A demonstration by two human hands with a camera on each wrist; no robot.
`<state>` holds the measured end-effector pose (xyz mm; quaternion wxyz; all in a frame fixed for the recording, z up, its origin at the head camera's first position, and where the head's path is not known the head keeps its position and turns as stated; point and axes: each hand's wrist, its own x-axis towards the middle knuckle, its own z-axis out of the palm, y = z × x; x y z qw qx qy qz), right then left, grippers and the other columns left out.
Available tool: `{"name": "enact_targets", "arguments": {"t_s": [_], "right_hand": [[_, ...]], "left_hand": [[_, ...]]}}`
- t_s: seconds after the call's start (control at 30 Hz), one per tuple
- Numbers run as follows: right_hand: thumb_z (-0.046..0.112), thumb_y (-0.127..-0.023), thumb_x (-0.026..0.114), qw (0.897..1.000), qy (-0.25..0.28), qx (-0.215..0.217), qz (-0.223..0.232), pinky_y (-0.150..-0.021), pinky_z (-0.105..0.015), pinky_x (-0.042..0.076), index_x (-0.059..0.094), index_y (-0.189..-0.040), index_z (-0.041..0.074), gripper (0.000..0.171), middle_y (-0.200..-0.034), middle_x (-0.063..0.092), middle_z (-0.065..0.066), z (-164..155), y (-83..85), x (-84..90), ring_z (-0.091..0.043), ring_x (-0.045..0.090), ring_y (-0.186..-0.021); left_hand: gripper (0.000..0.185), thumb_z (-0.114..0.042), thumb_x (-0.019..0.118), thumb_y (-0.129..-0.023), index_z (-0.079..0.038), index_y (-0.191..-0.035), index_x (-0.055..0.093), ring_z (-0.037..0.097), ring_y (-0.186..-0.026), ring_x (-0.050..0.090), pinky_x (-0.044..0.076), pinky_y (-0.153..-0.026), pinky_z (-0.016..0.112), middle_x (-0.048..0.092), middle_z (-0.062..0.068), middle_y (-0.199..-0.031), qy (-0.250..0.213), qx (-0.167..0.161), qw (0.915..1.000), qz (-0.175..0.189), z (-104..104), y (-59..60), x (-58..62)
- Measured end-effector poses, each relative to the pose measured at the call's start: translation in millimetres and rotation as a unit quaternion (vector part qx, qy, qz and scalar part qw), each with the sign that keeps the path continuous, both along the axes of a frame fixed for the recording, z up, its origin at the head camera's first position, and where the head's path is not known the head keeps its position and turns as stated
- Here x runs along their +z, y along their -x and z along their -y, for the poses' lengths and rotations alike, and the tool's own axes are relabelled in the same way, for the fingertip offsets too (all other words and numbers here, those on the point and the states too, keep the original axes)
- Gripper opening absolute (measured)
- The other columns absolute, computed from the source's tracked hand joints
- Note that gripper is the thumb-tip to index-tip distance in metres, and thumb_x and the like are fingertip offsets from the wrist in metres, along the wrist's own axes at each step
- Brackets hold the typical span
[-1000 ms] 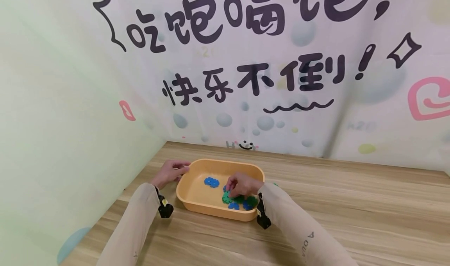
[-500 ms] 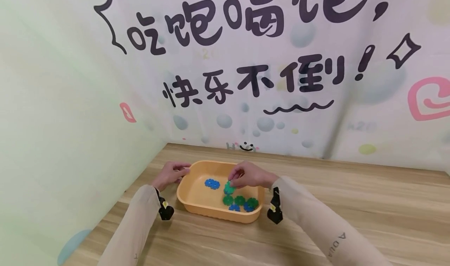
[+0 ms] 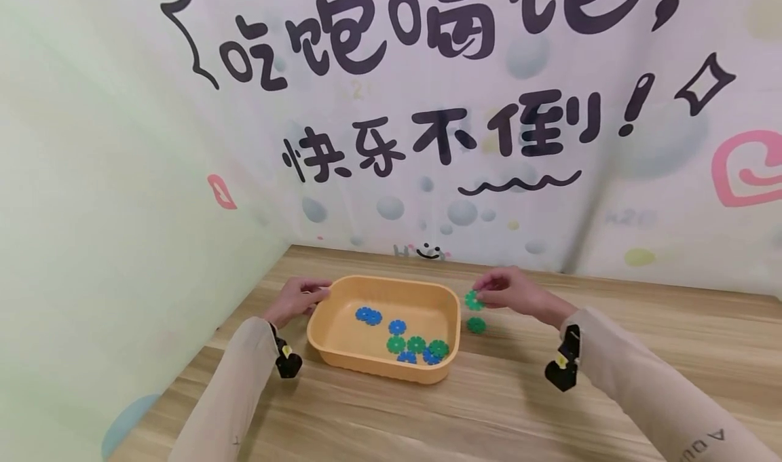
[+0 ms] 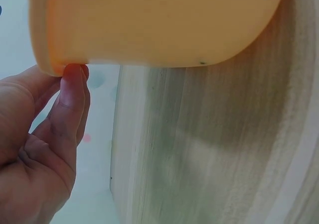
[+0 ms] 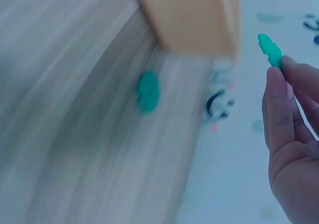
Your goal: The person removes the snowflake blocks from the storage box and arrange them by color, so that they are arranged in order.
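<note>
An orange plastic basin stands on the table, holding several blue and green notched plastic discs, flower-like snowflake pieces. At its left end my left hand grips the rim; the left wrist view shows thumb and fingertips pinching the rim's edge. My right hand is past the basin's right side, pinching a green snowflake disc between thumb and fingers. Seen from the right wrist, that disc is held up on edge. Another green disc lies on the table close below it.
In the basin, green discs gather at the near right, while an overlapping blue pair lies farther left. The wood-grain table meets a printed wall sheet at the back and a pale wall on the left.
My right hand has picked a green disc out of the basin and carried it right, over the rim to above the table. My left hand has stayed on the rim.
</note>
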<state>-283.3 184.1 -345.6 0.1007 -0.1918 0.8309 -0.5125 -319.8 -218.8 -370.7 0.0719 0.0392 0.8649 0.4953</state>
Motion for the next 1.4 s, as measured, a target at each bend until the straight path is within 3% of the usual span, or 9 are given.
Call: {"name": "enact_targets", "arguments": {"t_s": [0.33,0.63,0.73,1.4], "right_hand": [[0.003,-0.081,0.062,0.998,-0.02,-0.055,-0.008,-0.067,-0.033,0.052,0.061,-0.093,-0.008,0.017,-0.081,0.06,-0.009,-29,-2.6,-34.9,-0.014,0.056,-0.072],[0.004,-0.078,0.065,0.989,-0.111,-0.08,-0.056,-0.058,-0.023,0.046,0.065,-0.084,-0.004,0.009,-0.074,0.059,-0.003,-29,-0.6,-60.7,-0.012,0.05,-0.067],[0.006,-0.078,0.065,0.985,-0.131,-0.083,-0.069,-0.058,-0.023,0.044,0.065,-0.083,-0.002,0.009,-0.074,0.06,-0.002,-29,0.1,-62.5,-0.012,0.049,-0.067],[0.006,-0.077,0.066,0.985,-0.136,-0.081,-0.072,-0.056,-0.023,0.043,0.065,-0.08,-0.001,0.008,-0.072,0.06,-0.001,-32,2.0,-61.5,-0.01,0.049,-0.064]], "left_hand": [[0.037,-0.013,0.057,-0.087,0.005,-0.119,0.052,0.013,-0.07,0.056,0.051,-0.062,0.027,0.057,0.013,-0.094,-0.004,-0.005,1.0,-0.003,5,-1.4,-2.4],[0.037,-0.014,0.057,-0.087,0.005,-0.119,0.053,0.013,-0.071,0.057,0.052,-0.063,0.028,0.057,0.013,-0.096,-0.004,-0.002,1.0,0.002,3,-2.3,-2.3],[0.037,-0.013,0.057,-0.087,0.005,-0.118,0.053,0.012,-0.07,0.057,0.052,-0.062,0.027,0.058,0.013,-0.095,-0.002,-0.002,1.0,0.001,2,-2.7,-1.6],[0.037,-0.015,0.058,-0.087,0.002,-0.119,0.054,0.014,-0.071,0.056,0.051,-0.063,0.027,0.058,0.012,-0.096,0.014,0.011,0.9998,0.008,-2,-0.2,0.6]]}}
